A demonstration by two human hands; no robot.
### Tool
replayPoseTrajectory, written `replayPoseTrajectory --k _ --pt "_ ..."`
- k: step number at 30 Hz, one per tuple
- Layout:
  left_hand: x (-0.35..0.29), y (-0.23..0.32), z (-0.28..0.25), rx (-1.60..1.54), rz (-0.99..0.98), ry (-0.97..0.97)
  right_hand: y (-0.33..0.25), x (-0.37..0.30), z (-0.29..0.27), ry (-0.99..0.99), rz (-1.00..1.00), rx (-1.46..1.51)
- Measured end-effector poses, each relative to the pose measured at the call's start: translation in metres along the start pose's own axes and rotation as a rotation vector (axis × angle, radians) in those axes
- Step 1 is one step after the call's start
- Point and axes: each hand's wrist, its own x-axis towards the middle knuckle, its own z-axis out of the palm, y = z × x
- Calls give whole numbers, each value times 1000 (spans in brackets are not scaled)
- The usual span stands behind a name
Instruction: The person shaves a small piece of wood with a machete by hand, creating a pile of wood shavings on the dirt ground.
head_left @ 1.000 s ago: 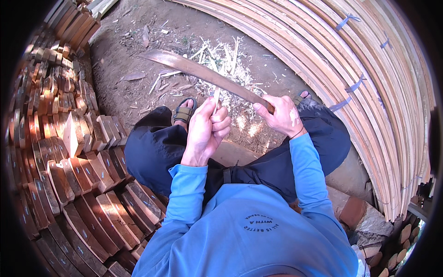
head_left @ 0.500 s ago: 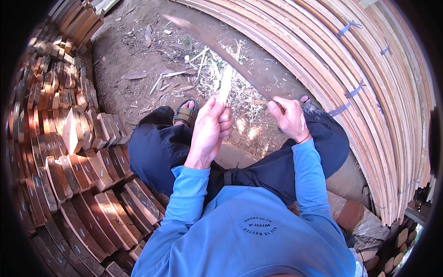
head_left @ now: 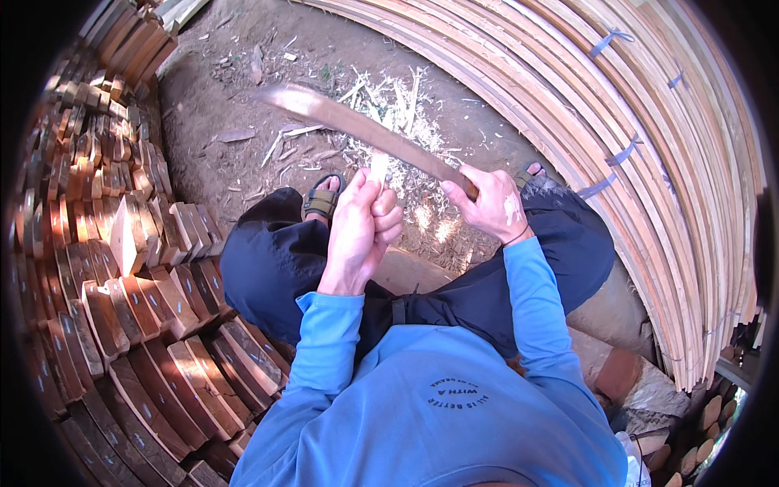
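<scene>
In my right hand (head_left: 489, 203) is the handle of a machete (head_left: 357, 126), fingers wrapped round it. The long brown blade reaches up and to the left, its far end smeared by motion. My left hand (head_left: 363, 221) is closed on a pale strip of wood (head_left: 378, 167), whose top end pokes up above the thumb. The blade crosses just at or over that end; I cannot tell whether they touch. The strip's lower part is hidden in my fist.
Wood shavings (head_left: 410, 109) litter the dirt ground (head_left: 211, 97) beyond my feet. Stacked short wooden blocks (head_left: 154, 316) rise along the left. Long bowed wooden strips (head_left: 560, 89), tied with blue bands, curve along the right. My knees are spread on both sides.
The machete blade has swung down and toward me, from above the strip to across its top. My right hand has shifted slightly left; my left hand has dropped a little, still gripping the strip.
</scene>
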Motion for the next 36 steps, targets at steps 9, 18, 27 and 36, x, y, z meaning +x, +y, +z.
replayPoseTrajectory --k 9,18,27,36 --pt "0 -7 3 268 100 25 28 10 5 71 178 343" --pt "6 -13 12 393 165 237 7 -11 -5 -72 -67 180" --pt "5 -10 5 321 170 171 3 -4 3 -35 -11 74" --pt "1 -17 6 409 141 106 23 15 8 107 164 237"
